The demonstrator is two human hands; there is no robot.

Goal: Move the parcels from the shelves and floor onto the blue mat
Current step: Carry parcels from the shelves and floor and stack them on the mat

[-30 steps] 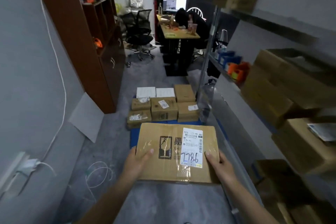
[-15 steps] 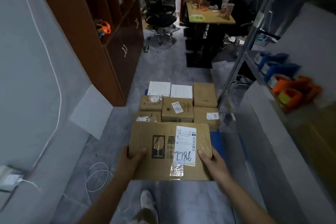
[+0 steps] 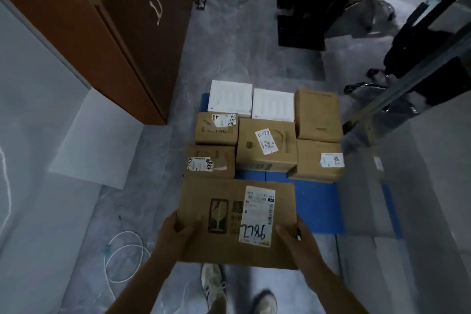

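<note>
I carry a flat brown cardboard parcel [image 3: 229, 214] with a white label marked 7786, held in the air over the near edge of the blue mat [image 3: 316, 204]. My left hand [image 3: 175, 234] grips its left edge, thumb on top. My right hand [image 3: 298, 239] grips its right side the same way. On the mat beyond lie several parcels: two white flat boxes [image 3: 230, 97] at the back and brown cartons [image 3: 266, 145] in front of them. A bare blue patch shows to the right of the held parcel.
A brown wooden cabinet [image 3: 109, 25] stands at the left. A white board [image 3: 94, 140] leans against the grey wall, and a white cable [image 3: 122, 257] loops on the floor. A metal shelf post [image 3: 397, 94] rises at the right. My shoes [image 3: 212, 285] show below.
I have walked toward the mat and my view has tipped downward. The parcel, still in both hands, has come up to the mat's near edge and hangs lower.
</note>
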